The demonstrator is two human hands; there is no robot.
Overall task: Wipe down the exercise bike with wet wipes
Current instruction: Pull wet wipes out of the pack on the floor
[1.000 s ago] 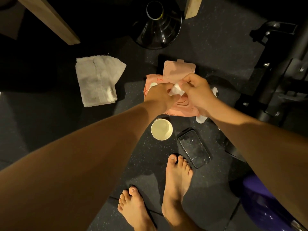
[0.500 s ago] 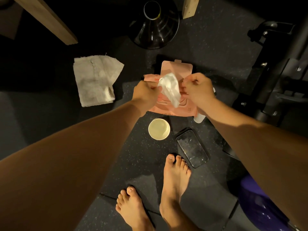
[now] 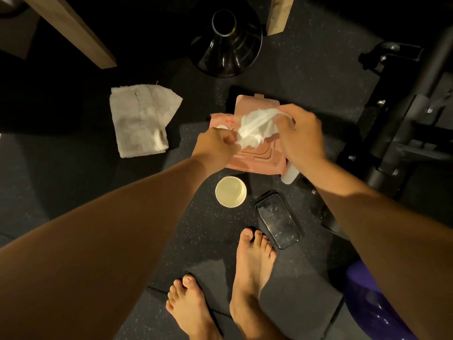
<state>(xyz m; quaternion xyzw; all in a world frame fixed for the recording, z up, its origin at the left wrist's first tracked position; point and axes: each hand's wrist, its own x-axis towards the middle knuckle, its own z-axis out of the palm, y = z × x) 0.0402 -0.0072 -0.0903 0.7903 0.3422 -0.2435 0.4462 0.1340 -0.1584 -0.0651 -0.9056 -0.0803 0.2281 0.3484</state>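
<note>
A pink pack of wet wipes (image 3: 259,158) lies on the dark floor with its lid flipped open. Above it hangs a crumpled white wet wipe (image 3: 255,128), stretched between both hands. My left hand (image 3: 215,146) pinches its lower left end. My right hand (image 3: 301,136) grips its upper right end. The black frame of the exercise bike (image 3: 402,119) stands at the right edge.
A used grey cloth (image 3: 139,119) lies on the floor to the left. A paper cup (image 3: 230,191) and a phone (image 3: 278,220) sit near my bare feet (image 3: 250,273). A black cone (image 3: 228,38) and wooden legs (image 3: 68,28) stand at the back; a purple ball (image 3: 375,305) lower right.
The wipe has come out of the pack and risen. Both hands have moved apart, spreading it between them.
</note>
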